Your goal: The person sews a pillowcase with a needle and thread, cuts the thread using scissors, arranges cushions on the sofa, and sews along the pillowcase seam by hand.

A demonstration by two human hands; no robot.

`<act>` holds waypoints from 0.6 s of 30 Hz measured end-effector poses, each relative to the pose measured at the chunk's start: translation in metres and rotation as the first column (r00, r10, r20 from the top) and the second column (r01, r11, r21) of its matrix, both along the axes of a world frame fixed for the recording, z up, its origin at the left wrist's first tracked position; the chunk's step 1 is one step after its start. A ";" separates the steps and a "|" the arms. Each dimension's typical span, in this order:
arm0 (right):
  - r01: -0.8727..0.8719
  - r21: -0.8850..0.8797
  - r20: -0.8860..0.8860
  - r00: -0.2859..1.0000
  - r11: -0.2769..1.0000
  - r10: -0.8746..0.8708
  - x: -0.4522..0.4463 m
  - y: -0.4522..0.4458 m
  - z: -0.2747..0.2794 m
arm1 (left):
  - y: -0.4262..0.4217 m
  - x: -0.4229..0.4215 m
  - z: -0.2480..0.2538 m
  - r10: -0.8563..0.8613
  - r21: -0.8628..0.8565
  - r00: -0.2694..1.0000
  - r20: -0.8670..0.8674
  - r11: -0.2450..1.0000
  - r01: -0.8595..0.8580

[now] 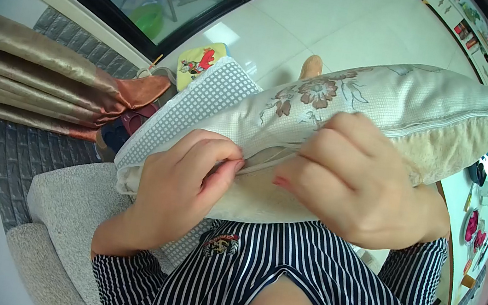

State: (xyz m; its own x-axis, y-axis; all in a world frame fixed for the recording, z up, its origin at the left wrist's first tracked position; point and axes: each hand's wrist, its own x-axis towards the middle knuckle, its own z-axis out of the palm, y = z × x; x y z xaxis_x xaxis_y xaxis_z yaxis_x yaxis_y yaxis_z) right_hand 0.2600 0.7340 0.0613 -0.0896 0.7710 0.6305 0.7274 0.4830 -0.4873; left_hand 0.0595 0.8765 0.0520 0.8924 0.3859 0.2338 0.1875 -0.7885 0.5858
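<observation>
The flowered cushion [422,94] lies across the person's lap, running from the near left to the far right, just above the striped shirt [341,267]. The left hand [179,180] pinches the cushion's edge between thumb and fingers, beside a gap in the seam [266,156]. The right hand [348,182] is curled tight over the near side of the seam; whether it grips anything cannot be told, since its fingers fold inward.

The cushion looks light for its bulk, soft and yielding, and hardly fragile. Its pale cover seems limp and a little smooth (the sort that slides if held loosely), so a firm pinch right beside the seam would suit it better than a grasp of the plump middle. The checked cloth [191,102] lies beside its left end, and the desk [457,196] stands off to the right.
</observation>
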 end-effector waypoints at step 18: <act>-0.027 0.021 0.003 1.000 0.999 0.027 -0.021 0.027 -0.018 | 0.012 0.001 0.006 -0.003 -0.198 1.000 0.028 0.980 0.009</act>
